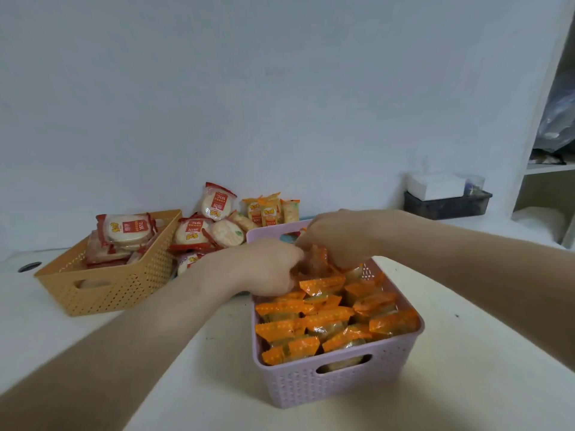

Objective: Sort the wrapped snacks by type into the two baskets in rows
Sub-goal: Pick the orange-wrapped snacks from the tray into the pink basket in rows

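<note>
L hand [267,269]: I see it pinching an orange-wrapped snack [314,259] over lilac basket [342,384] far end.
R hand [339,237]: curled on same snack.
Tan basket [109,287]: red-wrapped rice crackers [129,230] inside, well left.

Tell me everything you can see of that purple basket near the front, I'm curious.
The purple basket looks like pale lilac plastic, rectangular with rounded corners, its walls pierced in a woven-looking pattern and a slot handle cut in the near wall. It stands upright on the white table, nearly full of orange-wrapped snacks lying in rough rows. At its far end the left hand and right hand grip some of those snacks.
</note>
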Available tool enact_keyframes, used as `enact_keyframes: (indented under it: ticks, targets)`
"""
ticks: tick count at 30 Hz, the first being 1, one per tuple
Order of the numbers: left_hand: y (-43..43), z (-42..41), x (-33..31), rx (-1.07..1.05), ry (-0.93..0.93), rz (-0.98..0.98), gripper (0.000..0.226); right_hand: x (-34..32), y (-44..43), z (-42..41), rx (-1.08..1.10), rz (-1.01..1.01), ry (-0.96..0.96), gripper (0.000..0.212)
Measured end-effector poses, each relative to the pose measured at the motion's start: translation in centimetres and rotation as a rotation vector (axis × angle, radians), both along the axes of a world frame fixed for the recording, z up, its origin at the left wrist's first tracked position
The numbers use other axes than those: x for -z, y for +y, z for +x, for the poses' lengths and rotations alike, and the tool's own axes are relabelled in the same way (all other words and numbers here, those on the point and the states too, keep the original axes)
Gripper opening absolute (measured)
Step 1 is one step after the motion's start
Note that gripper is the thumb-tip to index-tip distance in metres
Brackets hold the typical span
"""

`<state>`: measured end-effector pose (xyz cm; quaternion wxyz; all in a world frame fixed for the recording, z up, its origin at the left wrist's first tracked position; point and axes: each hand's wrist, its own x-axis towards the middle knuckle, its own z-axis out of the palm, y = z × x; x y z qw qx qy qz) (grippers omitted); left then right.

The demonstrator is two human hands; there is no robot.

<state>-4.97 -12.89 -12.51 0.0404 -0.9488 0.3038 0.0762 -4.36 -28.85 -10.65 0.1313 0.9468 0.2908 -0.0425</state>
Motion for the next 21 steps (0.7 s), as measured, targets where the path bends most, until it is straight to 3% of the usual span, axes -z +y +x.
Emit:
enact_keyframes:
  ticks: [3, 5, 8, 12, 15, 18, 21]
  targets:
    - [0.1, 0.8, -0.4, 0.106, -0.166, 0.082, 0.030, 0.5, 0.2, 0.6, -0.104, -0.130, -0.066, 0.047]
    - [0.6, 0.9, -0.6, 0.112, -0.302, -0.014, 0.024, 1.2, -0.2, 1.0, -0.146, -0.121, -0.118, 0.051]
    - [1.4, 0.8, -1.0, 0.039, -0.192, -0.262, 0.019, 1.5, -1.3, 1.4, -0.140, 0.068, -0.110, 0.042]
    - [1.7, 0.5, -1.9, 0.011, 0.136, -0.036, 0.026, 1.6, -2.0, 1.1, -0.085, 0.364, -0.057, 0.021]
    - [1.4, 0.7, -1.7, 0.011, 0.068, 0.011, 0.025, 1.7, -1.5, 0.7, 0.089, 0.575, -0.025, 0.033]
    - [1.1, 0.5, -0.9, 0.045, -0.037, 0.039, 0.007, 2.2, -0.9, 0.2, 0.164, 0.555, -0.034, 0.042]
    - [1.2, 0.4, -0.6, 0.044, -0.123, 0.030, 0.005, 2.3, -0.6, -0.2, 0.176, 0.520, -0.092, 0.044]
